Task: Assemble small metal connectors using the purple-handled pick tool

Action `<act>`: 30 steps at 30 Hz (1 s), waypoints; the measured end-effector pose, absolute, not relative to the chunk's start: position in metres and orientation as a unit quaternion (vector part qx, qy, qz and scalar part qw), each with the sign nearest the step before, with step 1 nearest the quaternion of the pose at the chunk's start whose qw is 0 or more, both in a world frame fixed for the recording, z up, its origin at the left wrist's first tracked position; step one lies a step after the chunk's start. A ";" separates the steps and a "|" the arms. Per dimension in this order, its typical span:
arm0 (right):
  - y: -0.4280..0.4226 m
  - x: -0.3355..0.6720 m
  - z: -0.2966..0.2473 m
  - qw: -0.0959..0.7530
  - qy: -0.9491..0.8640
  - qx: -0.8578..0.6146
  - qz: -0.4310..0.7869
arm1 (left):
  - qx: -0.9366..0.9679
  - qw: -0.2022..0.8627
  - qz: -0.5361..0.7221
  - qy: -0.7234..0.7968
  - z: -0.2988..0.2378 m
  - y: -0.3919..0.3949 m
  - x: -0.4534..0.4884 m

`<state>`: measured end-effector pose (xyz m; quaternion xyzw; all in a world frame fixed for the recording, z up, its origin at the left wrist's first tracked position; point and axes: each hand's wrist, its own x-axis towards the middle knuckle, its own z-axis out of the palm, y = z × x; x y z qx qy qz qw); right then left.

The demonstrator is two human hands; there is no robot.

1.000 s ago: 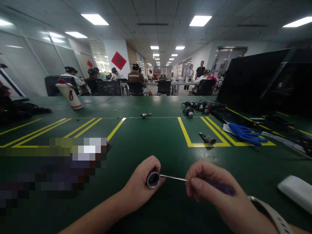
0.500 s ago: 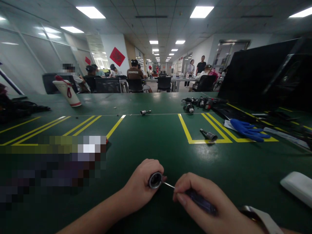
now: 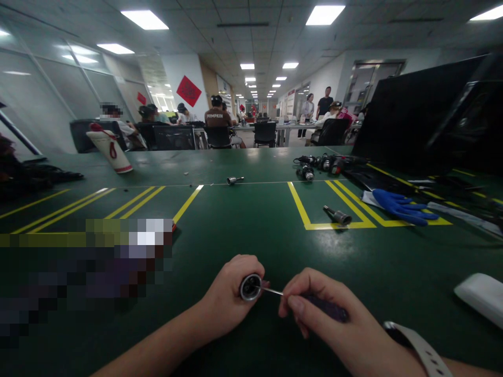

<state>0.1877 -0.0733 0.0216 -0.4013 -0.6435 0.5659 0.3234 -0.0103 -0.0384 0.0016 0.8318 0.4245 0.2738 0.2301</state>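
My left hand [image 3: 231, 288] is closed around a cup-shaped metal part [image 3: 244, 296], its hollow round mouth turned towards me. The rest of that part is hidden in my fist. My right hand [image 3: 322, 309] grips a screwdriver [image 3: 324, 308] by its dark purple handle. Its thin bright shaft points left, and the tip is at the mouth of the metal part, apparently inside the rim. A similar cup-shaped part with a stem [image 3: 338, 215] lies within yellow tape lines beyond my right hand. Another small stemmed part [image 3: 234, 180] lies farther back in the middle.
Blue-and-white gloves [image 3: 403, 206] and a black monitor [image 3: 420, 120] are on the right, with a white object [image 3: 479, 298] nearer. Several dark metal parts [image 3: 308, 173] lie behind. A white cup [image 3: 110, 150] stands back left; a pixelated area covers the left. People sit at far desks.
The screwdriver tip has moved left, from the edge of the metal part to inside its mouth. My right hand has tilted slightly. The left hand has hardly moved.
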 end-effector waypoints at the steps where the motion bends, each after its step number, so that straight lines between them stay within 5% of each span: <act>1: -0.074 0.188 0.022 0.328 -0.663 -0.403 0.539 | 0.832 0.223 0.274 0.428 0.001 -0.038 -0.010; 5: -0.077 0.188 0.024 0.342 -0.706 -0.401 0.473 | 0.849 0.186 0.263 0.420 -0.001 -0.039 -0.009; 13: -0.073 0.187 0.023 0.313 -0.609 -0.398 0.610 | 0.837 0.203 0.286 0.420 0.000 -0.040 -0.010; 24: -0.076 0.189 0.024 0.326 -0.676 -0.411 0.517 | 0.844 0.185 0.276 0.420 0.001 -0.040 -0.010; 30: -0.074 0.187 0.021 0.324 -0.613 -0.395 0.603 | 0.846 0.192 0.282 0.409 0.002 -0.041 -0.010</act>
